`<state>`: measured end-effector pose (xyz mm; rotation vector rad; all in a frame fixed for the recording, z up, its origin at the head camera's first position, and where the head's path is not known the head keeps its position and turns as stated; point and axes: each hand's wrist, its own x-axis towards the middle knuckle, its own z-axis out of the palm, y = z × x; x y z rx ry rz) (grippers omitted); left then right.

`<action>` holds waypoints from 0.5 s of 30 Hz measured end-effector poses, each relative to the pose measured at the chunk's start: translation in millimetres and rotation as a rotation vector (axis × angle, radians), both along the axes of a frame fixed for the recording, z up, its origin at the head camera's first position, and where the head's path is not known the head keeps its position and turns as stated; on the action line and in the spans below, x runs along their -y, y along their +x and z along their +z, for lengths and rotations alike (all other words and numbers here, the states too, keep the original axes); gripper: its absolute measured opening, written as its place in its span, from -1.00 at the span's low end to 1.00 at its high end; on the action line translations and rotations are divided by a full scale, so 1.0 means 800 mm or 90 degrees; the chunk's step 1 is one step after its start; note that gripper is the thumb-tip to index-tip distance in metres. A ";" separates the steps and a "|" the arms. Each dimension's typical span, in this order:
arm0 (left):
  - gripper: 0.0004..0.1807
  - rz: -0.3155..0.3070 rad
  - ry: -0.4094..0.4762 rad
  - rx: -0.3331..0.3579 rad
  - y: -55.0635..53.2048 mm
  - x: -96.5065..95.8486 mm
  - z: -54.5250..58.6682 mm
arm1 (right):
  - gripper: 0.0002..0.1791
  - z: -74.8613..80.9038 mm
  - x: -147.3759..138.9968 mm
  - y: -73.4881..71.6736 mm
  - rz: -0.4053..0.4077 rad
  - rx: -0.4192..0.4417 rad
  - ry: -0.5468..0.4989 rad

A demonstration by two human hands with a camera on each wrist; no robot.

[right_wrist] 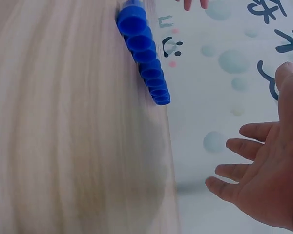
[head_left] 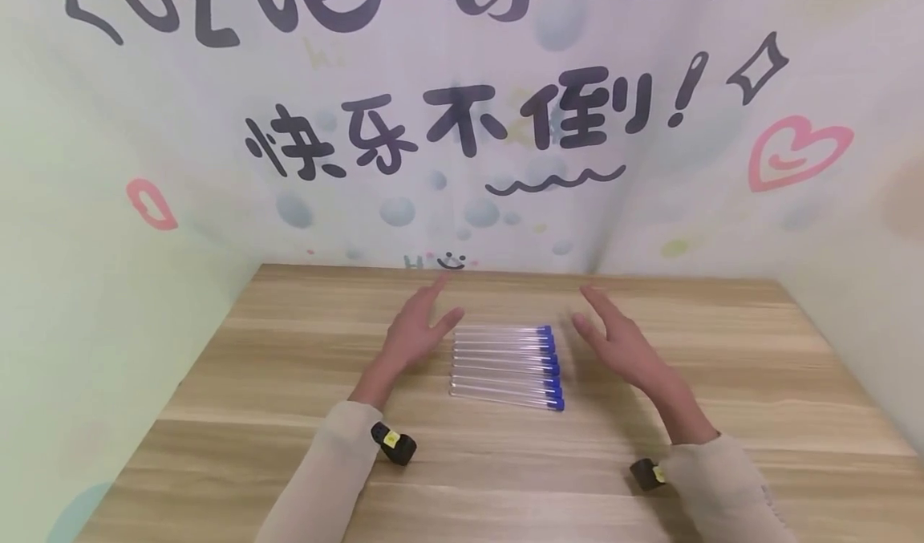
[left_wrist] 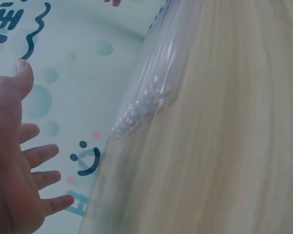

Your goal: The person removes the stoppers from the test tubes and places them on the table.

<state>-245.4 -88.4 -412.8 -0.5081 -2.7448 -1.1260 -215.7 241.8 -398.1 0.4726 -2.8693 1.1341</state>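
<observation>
Several clear test tubes (head_left: pixel 501 366) with blue caps lie side by side in a row on the wooden table, caps toward the right. My left hand (head_left: pixel 415 330) is just left of their rounded ends, fingers straight and thumb apart, holding nothing. To the right of the caps, my right hand (head_left: pixel 621 346) is held likewise, fingers extended and touching no tube. In the left wrist view the rounded tube ends (left_wrist: pixel 141 107) lie beyond the spread left hand (left_wrist: pixel 14 161). The right wrist view shows the blue caps (right_wrist: pixel 144 48) and the right hand (right_wrist: pixel 268 170) with fingers spread.
The wood-grain table (head_left: pixel 462 479) ends at a white printed backdrop (head_left: pixel 433 214) with dark lettering. Pale walls or cloth stand on both sides. A small black camera (head_left: pixel 395 444) sits on the left wrist, and another camera (head_left: pixel 647 474) on the right.
</observation>
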 end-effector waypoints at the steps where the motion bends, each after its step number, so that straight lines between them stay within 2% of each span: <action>1: -0.24 0.003 0.011 0.001 0.000 -0.001 -0.003 | -0.26 -0.003 0.001 -0.001 -0.004 0.005 -0.012; 8: -0.28 0.023 0.085 -0.004 0.003 -0.007 -0.019 | -0.30 -0.016 0.008 -0.007 -0.015 0.038 -0.086; 15: -0.27 0.053 0.122 0.039 0.006 -0.011 -0.028 | -0.30 -0.028 0.015 -0.010 -0.020 0.062 -0.125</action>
